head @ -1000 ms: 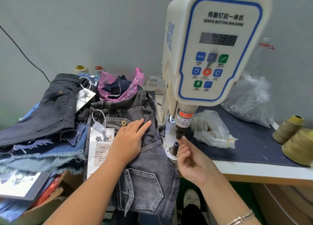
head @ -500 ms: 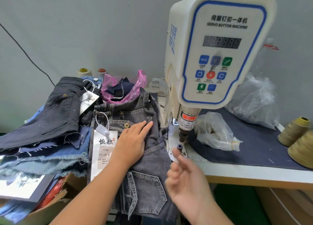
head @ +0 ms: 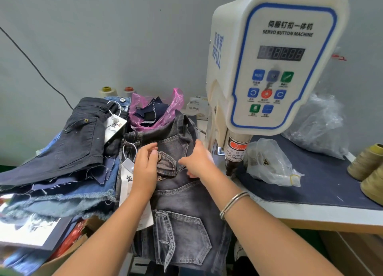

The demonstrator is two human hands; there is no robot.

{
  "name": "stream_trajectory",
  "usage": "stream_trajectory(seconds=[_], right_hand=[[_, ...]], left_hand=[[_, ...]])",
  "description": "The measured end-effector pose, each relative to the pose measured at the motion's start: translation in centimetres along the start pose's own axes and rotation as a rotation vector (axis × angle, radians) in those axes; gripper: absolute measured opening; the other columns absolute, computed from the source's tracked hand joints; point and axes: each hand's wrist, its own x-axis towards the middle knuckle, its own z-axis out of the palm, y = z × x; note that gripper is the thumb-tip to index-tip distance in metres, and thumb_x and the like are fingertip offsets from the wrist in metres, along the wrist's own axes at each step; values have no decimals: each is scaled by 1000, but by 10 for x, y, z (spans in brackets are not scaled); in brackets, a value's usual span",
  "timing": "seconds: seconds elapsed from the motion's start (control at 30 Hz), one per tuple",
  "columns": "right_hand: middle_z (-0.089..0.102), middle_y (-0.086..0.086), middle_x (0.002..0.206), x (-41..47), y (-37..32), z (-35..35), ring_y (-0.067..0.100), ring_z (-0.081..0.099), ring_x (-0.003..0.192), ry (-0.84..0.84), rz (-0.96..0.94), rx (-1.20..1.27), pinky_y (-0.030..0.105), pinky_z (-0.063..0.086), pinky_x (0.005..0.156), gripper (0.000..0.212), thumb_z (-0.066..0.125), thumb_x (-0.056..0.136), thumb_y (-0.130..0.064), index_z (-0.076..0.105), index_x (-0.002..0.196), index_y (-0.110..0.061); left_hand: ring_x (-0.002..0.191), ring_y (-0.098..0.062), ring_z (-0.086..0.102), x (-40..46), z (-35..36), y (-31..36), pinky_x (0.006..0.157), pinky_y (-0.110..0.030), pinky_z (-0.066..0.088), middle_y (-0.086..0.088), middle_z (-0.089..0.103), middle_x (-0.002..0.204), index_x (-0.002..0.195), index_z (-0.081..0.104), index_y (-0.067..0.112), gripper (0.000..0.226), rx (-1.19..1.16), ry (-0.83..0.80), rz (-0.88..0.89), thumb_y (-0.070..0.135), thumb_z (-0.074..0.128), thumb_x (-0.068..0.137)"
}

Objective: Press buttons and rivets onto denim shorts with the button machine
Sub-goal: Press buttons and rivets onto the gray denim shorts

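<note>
Grey denim shorts lie in front of me, left of the white servo button machine, and hang over the table edge. My left hand holds the folded waistband beside a brass button, fingers curled on the cloth. My right hand grips the denim just right of that fold, close to the machine's base. The press head with its red warning label hangs right of my right hand. The lower die is hidden behind my wrist and the cloth.
A pile of dark and blue denim shorts with paper tags fills the left. A pink bag of scraps sits behind. Clear plastic bags and thread cones lie on the navy mat at right.
My right hand left the machine's lower die and moved left onto the shorts. My left hand went from lying flat on the denim to holding the waistband.
</note>
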Motion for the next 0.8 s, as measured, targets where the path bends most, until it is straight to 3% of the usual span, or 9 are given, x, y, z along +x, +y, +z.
stream_trajectory(seconds=[0.1, 0.23, 0.3, 0.4, 0.47, 0.53, 0.63, 0.7, 0.8], right_hand=[[46, 5, 140, -16, 5, 12, 30, 56, 116, 183, -254, -235, 41, 49, 89, 69, 53, 88, -6, 23, 149, -21], [44, 3, 128, -48, 12, 34, 36, 63, 93, 149, -692, -637, 39, 42, 63, 73, 55, 86, -2, 21, 148, -22], [44, 5, 118, -57, 13, 41, 31, 62, 88, 95, -779, -850, 36, 34, 53, 70, 61, 82, -1, 28, 142, -15], [46, 8, 116, -67, 8, 43, 30, 61, 88, 57, -816, -974, 34, 28, 49, 49, 56, 87, -5, 37, 132, -7], [50, 6, 112, -71, 1, 40, 31, 62, 83, 83, -872, -882, 31, 27, 49, 37, 53, 88, -12, 50, 125, -11], [56, 4, 103, -69, -6, 32, 30, 61, 82, 209, -934, -595, 33, 38, 56, 26, 51, 88, -18, 63, 110, -16], [61, 7, 111, -48, -17, 14, 26, 55, 102, 357, -770, -168, 37, 45, 83, 27, 47, 91, -15, 63, 113, -13], [57, 9, 123, -24, -21, 5, 24, 50, 115, 303, -546, -152, 34, 38, 98, 31, 43, 96, -14, 57, 123, -9], [56, 14, 124, 12, -22, 5, 26, 52, 115, 243, -335, -312, 31, 40, 91, 30, 38, 98, -11, 57, 120, -3]], left_hand=[[102, -17, 59, 2, -1, 5, 88, -27, 49, 2, 60, 108, 114, 53, 24, 44, -193, -35, -84, 52, 41, 83], [85, -15, 60, 3, -6, 0, 76, -27, 48, 0, 62, 96, 113, 55, 18, 63, -329, -96, -97, 67, 51, 73], [81, -17, 60, 4, -8, -1, 78, -30, 49, -1, 64, 90, 103, 60, 20, 49, -391, -87, -137, 57, 63, 71], [79, -20, 63, 4, -8, -3, 74, -33, 51, 0, 70, 81, 89, 65, 19, 11, -381, 56, -185, 21, 68, 79], [66, -14, 62, 5, -7, -5, 62, -25, 50, 6, 68, 65, 80, 63, 18, 19, -405, 195, -231, 2, 57, 88], [53, -3, 61, 5, -8, -3, 51, -16, 49, 11, 67, 58, 79, 60, 16, 28, -480, 271, -252, -5, 46, 89], [68, -12, 66, 8, -8, -2, 64, -23, 54, 1, 71, 76, 93, 62, 9, 24, -623, 309, -326, 0, 40, 91], [86, -25, 63, 8, -10, -4, 81, -35, 52, -11, 67, 96, 112, 60, 3, 28, -676, 314, -387, 5, 39, 93], [92, -27, 60, 7, -10, -7, 89, -41, 46, -9, 66, 95, 105, 62, 9, 26, -672, 315, -405, 9, 40, 92]])
